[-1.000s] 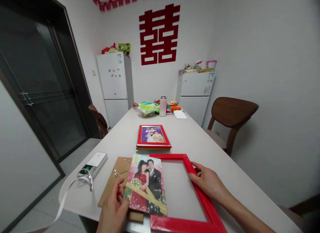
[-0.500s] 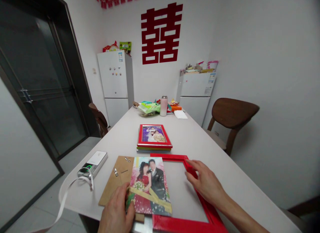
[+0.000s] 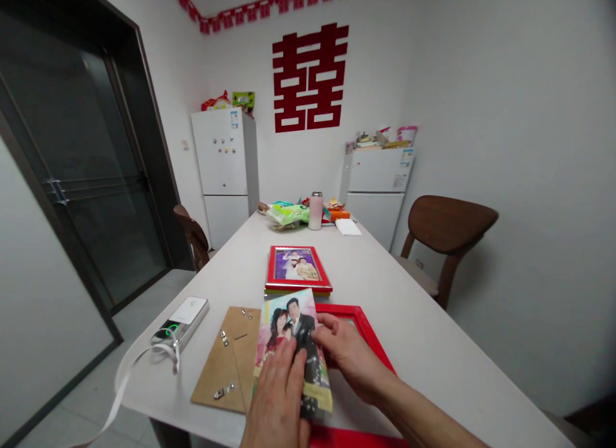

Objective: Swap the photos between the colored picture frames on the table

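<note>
Two bare hands show at the bottom of the view. The left hand (image 3: pixel 282 396) is visible only as far as the wrist, where the lower edge cuts it. The right hand (image 3: pixel 349 355) continues into a bare forearm (image 3: pixel 423 416), slim and uncovered up to the lower edge. The nails are too small to judge.

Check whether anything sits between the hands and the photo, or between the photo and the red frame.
Nothing visible does. The left hand rests on the photo, and the right hand holds its right edge. The photo overlaps the red frame; the backing board lies to the left.
</note>
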